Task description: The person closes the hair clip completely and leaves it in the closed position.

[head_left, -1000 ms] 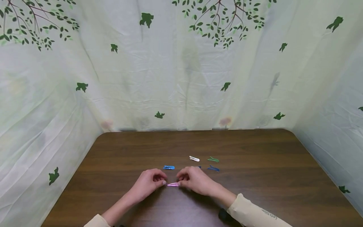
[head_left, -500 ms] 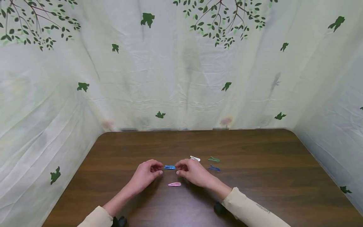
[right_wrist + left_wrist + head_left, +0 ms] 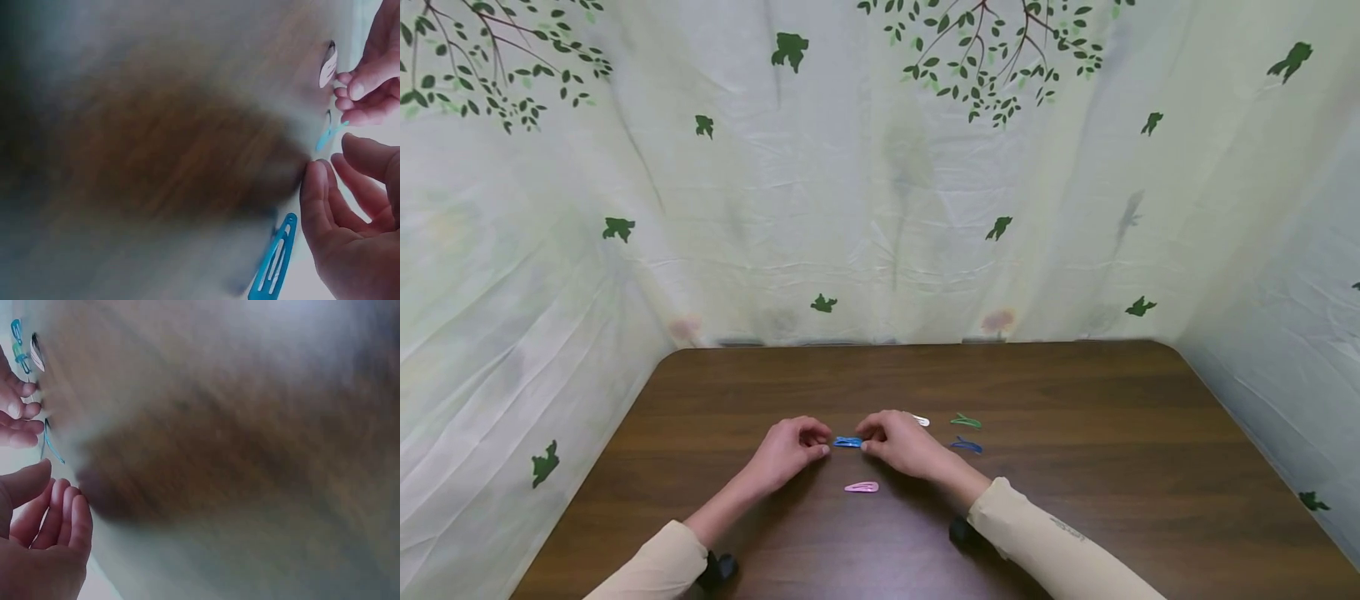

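A light blue snap hair clip (image 3: 848,442) lies on the table between the two hands. My right hand (image 3: 898,442) is at its right end, fingertips right at the clip and a gap showing between thumb and fingers. On the other side, my left hand (image 3: 790,454) hovers near the clip's left end, fingers loosely bent and holding nothing. In the right wrist view, the clip (image 3: 325,136) stands unsnapped, one prong raised. Closer to the body lies a pink hair clip (image 3: 861,487), apart from both hands.
Past the right hand lie a white hair clip (image 3: 921,421), partly covered by that hand, a green one (image 3: 966,421) and a dark blue one (image 3: 967,445). The brown wooden table (image 3: 1075,500) ends at a leaf-patterned curtain (image 3: 925,275).
Both hands have left the pink clip, which the right hand was touching, and moved away from the body to the light blue clip. The right hand has since come closer to its end.
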A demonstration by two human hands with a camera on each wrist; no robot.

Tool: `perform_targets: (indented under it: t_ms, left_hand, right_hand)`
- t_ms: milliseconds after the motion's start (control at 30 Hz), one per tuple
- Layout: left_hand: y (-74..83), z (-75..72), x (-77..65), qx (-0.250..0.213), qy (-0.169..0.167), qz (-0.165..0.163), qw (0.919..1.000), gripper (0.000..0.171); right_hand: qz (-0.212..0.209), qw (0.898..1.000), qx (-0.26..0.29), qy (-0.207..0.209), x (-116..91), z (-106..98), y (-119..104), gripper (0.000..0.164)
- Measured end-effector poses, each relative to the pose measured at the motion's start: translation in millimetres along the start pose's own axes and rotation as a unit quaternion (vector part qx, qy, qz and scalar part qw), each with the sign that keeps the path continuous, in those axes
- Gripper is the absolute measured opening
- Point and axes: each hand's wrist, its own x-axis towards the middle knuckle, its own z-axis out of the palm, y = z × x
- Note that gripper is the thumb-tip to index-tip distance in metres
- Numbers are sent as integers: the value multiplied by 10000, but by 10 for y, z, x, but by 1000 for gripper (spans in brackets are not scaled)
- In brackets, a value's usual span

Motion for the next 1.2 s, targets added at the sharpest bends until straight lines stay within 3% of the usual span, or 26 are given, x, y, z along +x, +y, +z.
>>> perform_targets:
  t_ms: [300, 500, 833, 1200]
  left_hand:
    - [-105, -53, 58, -295, -264, -245, 9989, 14]
    - [-130, -82, 74, -362, -430, -151, 9983, 14]
    - [-119, -90, 55, -507, -513, -266, 9970, 19]
    - [-134, -117, 26, -487, -599, -117, 9969, 23]
  right_hand:
    - [33, 10000, 22, 10, 88, 33, 44, 17]
    - [113, 9998, -137, 51, 140, 56, 66, 17]
    - [266, 9983, -519, 94, 194, 102, 57, 4]
    - [81, 9978, -664, 27, 155, 80, 36, 5]
